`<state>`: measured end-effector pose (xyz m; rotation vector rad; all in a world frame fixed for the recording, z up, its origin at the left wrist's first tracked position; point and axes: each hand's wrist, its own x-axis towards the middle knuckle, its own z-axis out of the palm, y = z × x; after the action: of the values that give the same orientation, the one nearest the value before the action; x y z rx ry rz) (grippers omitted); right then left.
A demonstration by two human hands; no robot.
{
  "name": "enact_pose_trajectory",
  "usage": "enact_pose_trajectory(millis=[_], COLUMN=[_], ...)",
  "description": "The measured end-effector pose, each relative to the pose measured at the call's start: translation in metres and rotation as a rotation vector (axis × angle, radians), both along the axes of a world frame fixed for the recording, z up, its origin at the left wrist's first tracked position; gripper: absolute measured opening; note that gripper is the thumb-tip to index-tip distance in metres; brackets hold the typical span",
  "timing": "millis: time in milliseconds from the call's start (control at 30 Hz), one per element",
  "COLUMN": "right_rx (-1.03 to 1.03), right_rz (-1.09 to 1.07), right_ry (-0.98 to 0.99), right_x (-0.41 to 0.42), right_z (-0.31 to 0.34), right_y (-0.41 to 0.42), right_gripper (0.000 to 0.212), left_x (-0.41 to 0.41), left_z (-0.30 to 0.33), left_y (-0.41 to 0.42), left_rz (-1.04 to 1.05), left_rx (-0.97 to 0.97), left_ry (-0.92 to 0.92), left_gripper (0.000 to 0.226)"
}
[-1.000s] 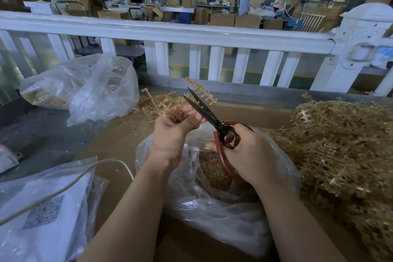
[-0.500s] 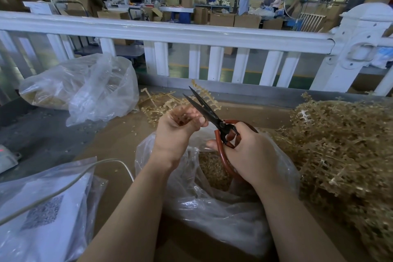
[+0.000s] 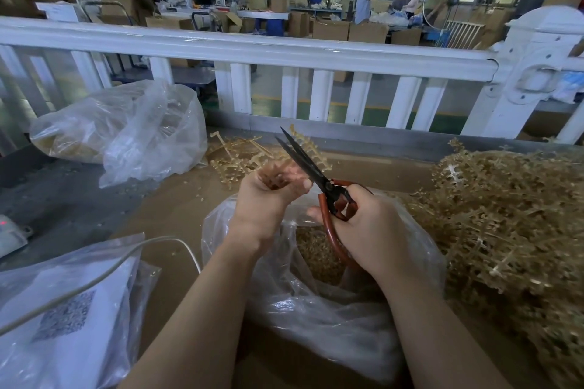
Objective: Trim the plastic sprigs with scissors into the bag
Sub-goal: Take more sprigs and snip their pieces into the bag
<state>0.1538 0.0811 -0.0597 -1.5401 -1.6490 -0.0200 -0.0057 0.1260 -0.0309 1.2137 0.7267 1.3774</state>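
My left hand [image 3: 268, 196] grips a tan plastic sprig [image 3: 308, 148] whose tip sticks up behind the blades. My right hand [image 3: 366, 224] holds the scissors [image 3: 311, 167] by their red-brown handles; the black blades point up and away, nearly closed beside the sprig. Both hands hover over a clear plastic bag [image 3: 316, 319] that stands open on the brown table, with small tan cut pieces [image 3: 319, 249] inside it.
A large heap of tan sprigs [image 3: 505, 224] fills the right side. A few loose sprigs [image 3: 234, 155] lie behind my left hand. Another clear bag [image 3: 126, 129] sits back left, a bagged white sheet [image 3: 63, 319] and a cable front left. A white railing [image 3: 284, 50] bounds the far edge.
The scissor blades have closed from wide open to nearly shut at the sprig. Both hands shifted slightly to the right over the bag.
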Motion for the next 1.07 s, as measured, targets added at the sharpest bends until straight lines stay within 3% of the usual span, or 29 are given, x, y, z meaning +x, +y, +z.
enact_pose_trajectory(millis=[100, 200, 367, 667, 800, 1067], right_rx=[-0.023, -0.107, -0.164, -0.126, -0.136, -0.155], right_rz=[0.003, 0.056, 0.158, 0.152, 0.159, 0.129], right_ry=[0.104, 0.252, 0.397, 0.460, 0.475, 0.456], right_x=[-0.001, 0.001, 0.003, 0.003, 0.002, 0.001], right_z=[-0.002, -0.001, -0.001, -0.001, 0.000, 0.001], right_y=[0.002, 0.006, 0.008, 0.011, 0.011, 0.009], right_gripper=[0.029, 0.022, 0.004, 0.015, 0.016, 0.013], left_x=[0.002, 0.004, 0.006, 0.005, 0.000, 0.000], left_z=[-0.003, -0.005, -0.006, -0.008, -0.006, -0.002], left_y=[-0.001, -0.002, -0.003, -0.001, 0.000, -0.001], left_rz=[-0.044, -0.088, -0.112, -0.156, -0.106, -0.046], left_rx=[-0.048, -0.087, -0.140, -0.125, -0.183, -0.223], left_ry=[0.057, 0.111, 0.056, 0.052, 0.138, 0.067], left_gripper=[0.012, 0.014, 0.017, 0.015, 0.031, 0.008])
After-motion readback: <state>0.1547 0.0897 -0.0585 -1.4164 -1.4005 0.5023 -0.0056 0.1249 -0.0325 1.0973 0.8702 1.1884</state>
